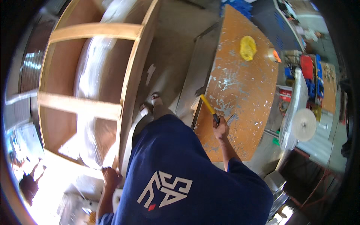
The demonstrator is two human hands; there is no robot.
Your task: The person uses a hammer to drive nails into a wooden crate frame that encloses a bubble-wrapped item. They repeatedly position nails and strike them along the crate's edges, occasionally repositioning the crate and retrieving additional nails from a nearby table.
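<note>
Yellow-handled hammer [207, 104] is wrapped up in the right hand [221, 129], head around the left edge of the table [243, 97]. Left hand [111, 177] is curled by the wooden crate's [129, 75] near right corner, can't tell if it's pinching anything.

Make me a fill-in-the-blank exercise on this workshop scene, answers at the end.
The right-hand grip is closed on a hammer whose shaft, between head and black end, is ____.
The left-hand grip is beside a crate whose frame is made of ____.
The worktable bearing a tape roll stands to the person's ____.
Missing words: yellow; wood; right.
</note>
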